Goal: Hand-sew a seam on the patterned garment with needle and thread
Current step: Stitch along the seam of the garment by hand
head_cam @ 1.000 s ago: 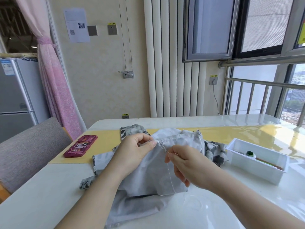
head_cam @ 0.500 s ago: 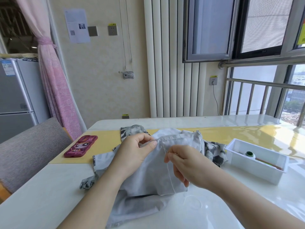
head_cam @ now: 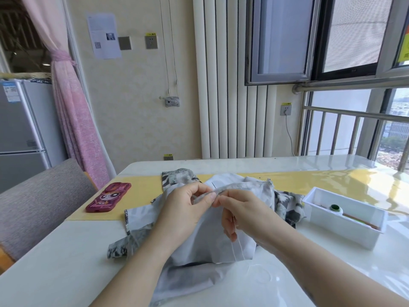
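Note:
The grey patterned garment [head_cam: 221, 247] lies inside out on the white table [head_cam: 66, 262], its pale reverse side up. My left hand [head_cam: 186, 207] pinches the folded seam edge between thumb and forefinger. My right hand [head_cam: 241, 212] meets it from the right, fingertips pinched at the same seam. A thin needle tip [head_cam: 213, 185] sticks up just behind the seam. White thread [head_cam: 238, 247] hangs from my right hand down over the cloth.
A white plastic tray [head_cam: 345, 229] with a green-topped spool [head_cam: 336, 208] stands to the right. A maroon cartoon phone case [head_cam: 108, 197] lies on the yellow runner [head_cam: 141, 189] at the left. A grey chair [head_cam: 37, 204] sits beside the table's left edge.
My right hand has moved up and left until its fingertips meet my left thumb at the seam. The seam edge is now lifted and folded over between both hands.

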Action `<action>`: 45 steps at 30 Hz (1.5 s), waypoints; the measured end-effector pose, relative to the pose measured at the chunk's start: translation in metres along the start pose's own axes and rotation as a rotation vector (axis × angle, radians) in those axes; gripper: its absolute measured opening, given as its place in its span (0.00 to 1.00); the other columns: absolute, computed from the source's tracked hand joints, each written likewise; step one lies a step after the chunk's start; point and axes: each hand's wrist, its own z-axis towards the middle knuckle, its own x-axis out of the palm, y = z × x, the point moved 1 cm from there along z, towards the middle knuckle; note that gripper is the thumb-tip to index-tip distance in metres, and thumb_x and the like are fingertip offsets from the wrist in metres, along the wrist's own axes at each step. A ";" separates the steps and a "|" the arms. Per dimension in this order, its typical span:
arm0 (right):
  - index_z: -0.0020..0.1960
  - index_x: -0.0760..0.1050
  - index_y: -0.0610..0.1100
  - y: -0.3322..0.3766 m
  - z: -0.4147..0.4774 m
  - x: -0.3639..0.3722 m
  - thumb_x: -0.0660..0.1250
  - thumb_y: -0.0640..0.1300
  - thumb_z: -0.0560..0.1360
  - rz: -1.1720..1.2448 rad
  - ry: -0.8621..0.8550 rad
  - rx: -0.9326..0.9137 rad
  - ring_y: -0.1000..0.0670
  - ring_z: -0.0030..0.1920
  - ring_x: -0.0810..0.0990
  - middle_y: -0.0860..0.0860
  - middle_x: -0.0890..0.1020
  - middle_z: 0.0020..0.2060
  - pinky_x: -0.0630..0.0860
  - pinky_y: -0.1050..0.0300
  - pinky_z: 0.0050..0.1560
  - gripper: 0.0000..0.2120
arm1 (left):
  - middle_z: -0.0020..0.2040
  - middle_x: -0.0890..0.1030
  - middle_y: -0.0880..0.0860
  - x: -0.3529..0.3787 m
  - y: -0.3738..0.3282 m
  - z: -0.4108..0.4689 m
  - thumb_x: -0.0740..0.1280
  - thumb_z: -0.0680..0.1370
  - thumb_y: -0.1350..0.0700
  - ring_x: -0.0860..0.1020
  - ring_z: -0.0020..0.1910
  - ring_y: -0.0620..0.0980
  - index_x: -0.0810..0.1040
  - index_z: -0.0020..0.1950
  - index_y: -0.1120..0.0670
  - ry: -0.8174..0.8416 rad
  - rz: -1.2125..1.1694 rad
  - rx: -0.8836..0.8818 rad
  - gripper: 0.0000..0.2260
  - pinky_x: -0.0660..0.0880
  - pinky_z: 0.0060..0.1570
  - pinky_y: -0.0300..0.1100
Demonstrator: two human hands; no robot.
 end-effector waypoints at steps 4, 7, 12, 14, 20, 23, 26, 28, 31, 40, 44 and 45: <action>0.48 0.73 0.41 -0.003 -0.002 -0.001 0.57 0.42 0.80 -0.063 -0.010 -0.042 0.50 0.24 0.75 0.50 0.77 0.23 0.71 0.63 0.33 0.07 | 0.27 0.76 0.34 -0.003 0.002 0.002 0.68 0.77 0.58 0.71 0.28 0.35 0.81 0.43 0.53 -0.048 -0.019 -0.023 0.04 0.65 0.34 0.26; 0.49 0.71 0.50 -0.004 -0.007 -0.002 0.59 0.41 0.80 -0.159 -0.080 -0.111 0.53 0.27 0.77 0.53 0.81 0.30 0.73 0.63 0.35 0.05 | 0.29 0.77 0.35 -0.004 0.003 0.001 0.68 0.77 0.59 0.73 0.30 0.32 0.82 0.45 0.54 -0.053 -0.060 -0.051 0.04 0.66 0.36 0.25; 0.43 0.69 0.55 -0.006 -0.009 -0.005 0.63 0.40 0.78 -0.364 -0.194 -0.315 0.63 0.34 0.77 0.58 0.83 0.40 0.73 0.69 0.41 0.10 | 0.32 0.79 0.37 -0.002 0.004 0.001 0.68 0.77 0.59 0.74 0.32 0.30 0.82 0.44 0.53 -0.070 -0.101 -0.058 0.04 0.66 0.37 0.24; 0.41 0.68 0.57 -0.005 -0.003 -0.007 0.65 0.42 0.77 -0.472 -0.204 -0.395 0.65 0.38 0.77 0.60 0.83 0.40 0.73 0.68 0.43 0.12 | 0.32 0.79 0.38 -0.001 0.002 0.000 0.68 0.77 0.60 0.73 0.32 0.31 0.82 0.44 0.54 -0.056 -0.099 -0.045 0.04 0.66 0.37 0.24; 0.39 0.74 0.56 0.005 0.004 -0.024 0.66 0.60 0.71 -0.540 -0.347 -0.523 0.59 0.36 0.76 0.64 0.78 0.32 0.73 0.62 0.41 0.09 | 0.32 0.79 0.36 -0.004 0.000 -0.003 0.68 0.77 0.59 0.73 0.32 0.32 0.82 0.44 0.51 -0.051 -0.118 -0.027 0.05 0.66 0.37 0.25; 0.38 0.79 0.56 0.016 0.011 -0.040 0.57 0.64 0.74 -0.714 -0.425 -0.476 0.56 0.47 0.72 0.64 0.76 0.40 0.69 0.56 0.52 0.18 | 0.30 0.77 0.35 -0.008 0.004 -0.002 0.67 0.77 0.59 0.73 0.30 0.32 0.81 0.44 0.51 -0.047 -0.105 -0.038 0.05 0.66 0.35 0.25; 0.46 0.82 0.45 0.018 0.025 -0.039 0.52 0.62 0.77 -0.917 -0.185 -0.244 0.50 0.56 0.71 0.54 0.81 0.50 0.64 0.53 0.57 0.26 | 0.28 0.76 0.34 -0.006 0.002 -0.003 0.66 0.78 0.60 0.71 0.28 0.33 0.81 0.44 0.53 -0.004 -0.104 -0.021 0.05 0.65 0.33 0.26; 0.50 0.78 0.36 0.019 0.029 -0.035 0.55 0.61 0.77 -0.772 -0.033 -0.134 0.47 0.45 0.75 0.45 0.80 0.42 0.68 0.56 0.48 0.29 | 0.28 0.76 0.35 -0.006 0.001 -0.004 0.66 0.78 0.60 0.71 0.28 0.33 0.81 0.45 0.54 0.014 -0.120 -0.004 0.05 0.65 0.34 0.25; 0.50 0.77 0.33 0.024 0.029 -0.031 0.61 0.60 0.76 -0.592 0.029 -0.025 0.50 0.35 0.67 0.46 0.69 0.34 0.62 0.57 0.37 0.28 | 0.30 0.77 0.35 -0.008 0.002 -0.005 0.66 0.78 0.60 0.72 0.30 0.34 0.81 0.44 0.54 0.018 -0.138 0.007 0.06 0.65 0.35 0.26; 0.36 0.71 0.40 0.027 0.037 -0.029 0.58 0.56 0.79 -0.550 0.105 0.128 0.52 0.33 0.67 0.50 0.69 0.32 0.62 0.59 0.35 0.22 | 0.41 0.81 0.39 -0.009 0.006 -0.004 0.69 0.76 0.60 0.77 0.42 0.36 0.81 0.41 0.47 -0.047 -0.073 0.100 0.09 0.67 0.44 0.25; 0.36 0.75 0.46 0.029 0.041 -0.030 0.64 0.51 0.77 -0.293 0.108 0.182 0.58 0.21 0.68 0.55 0.73 0.23 0.62 0.66 0.22 0.14 | 0.39 0.78 0.38 -0.008 0.003 -0.004 0.68 0.76 0.61 0.74 0.38 0.37 0.81 0.41 0.46 -0.055 -0.065 0.133 0.09 0.66 0.41 0.26; 0.36 0.76 0.46 0.029 0.042 -0.029 0.65 0.49 0.77 -0.227 0.138 0.189 0.57 0.22 0.69 0.54 0.74 0.25 0.63 0.65 0.23 0.13 | 0.38 0.77 0.38 -0.008 0.003 -0.004 0.69 0.76 0.61 0.73 0.36 0.37 0.81 0.41 0.46 -0.059 -0.067 0.139 0.10 0.65 0.40 0.26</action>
